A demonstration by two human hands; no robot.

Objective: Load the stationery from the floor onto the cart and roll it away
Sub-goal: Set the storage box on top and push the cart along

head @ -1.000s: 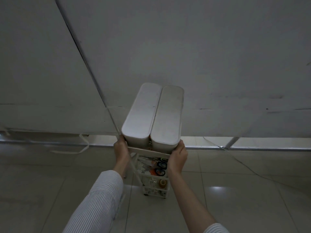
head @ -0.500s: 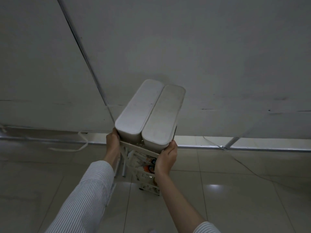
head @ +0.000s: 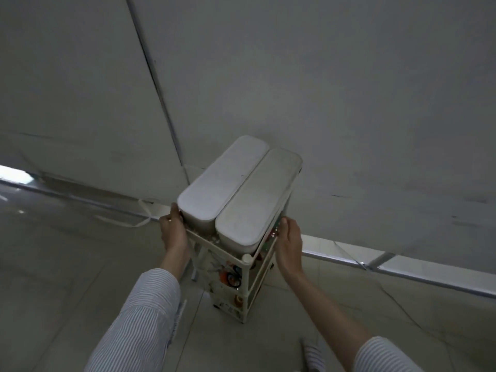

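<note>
A narrow white cart point(head: 248, 267) stands on the pale tiled floor point(head: 67, 264), close to a grey panelled wall point(head: 322, 89) with a dark seam running down it; a metal rail point(head: 402, 275) runs along the wall's foot and a thin cable point(head: 349, 255) trails across it at the right. A white strap point(head: 139, 218) lies loose on the floor by the cart's left side. Two smooth, round-cornered white boxes point(head: 236, 191) lie side by side, touching, on the cart's top tier. The lower tiers hold small colourful stationery point(head: 230, 276), too blurred to name. The left hand point(head: 173, 230) grips the top tier's left edge and the right hand point(head: 288, 241) clasps its right edge, both closed on the cart. Striped sleeves point(head: 145, 318) cover both arms.
</note>
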